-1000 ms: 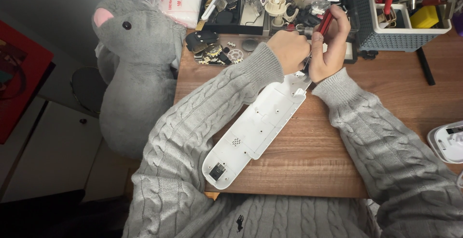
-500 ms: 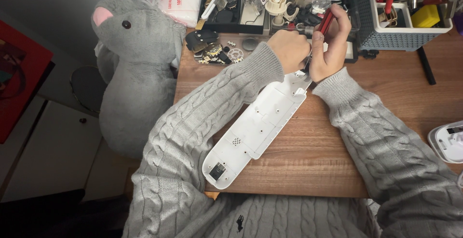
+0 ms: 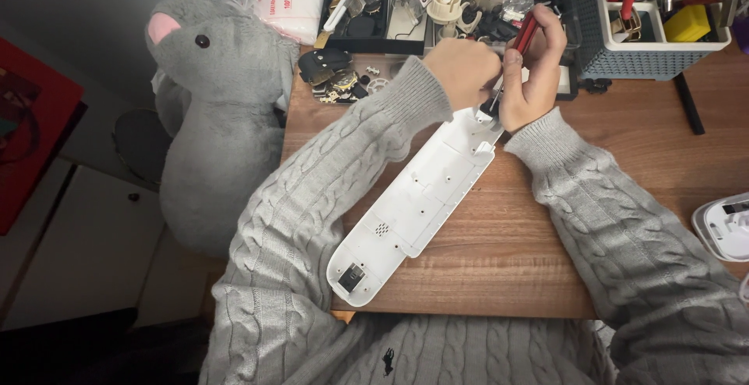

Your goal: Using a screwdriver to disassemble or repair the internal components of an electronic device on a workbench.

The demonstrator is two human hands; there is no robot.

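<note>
A long white plastic casing (image 3: 413,202) lies diagonally on the wooden desk (image 3: 546,252), its underside up, with small holes along it. My right hand (image 3: 534,73) is wrapped around a red-handled screwdriver (image 3: 521,38) whose dark tip points down at the casing's far end. My left hand (image 3: 462,69) is closed over that same far end, beside the screwdriver tip. Both arms wear a grey cable-knit sweater.
A grey plush mouse (image 3: 214,112) leans at the desk's left edge. Black trays of small parts (image 3: 378,18) and a grey basket of tools (image 3: 647,18) line the back. A white device (image 3: 725,225) sits at the right edge. A black pen (image 3: 688,102) lies near the basket.
</note>
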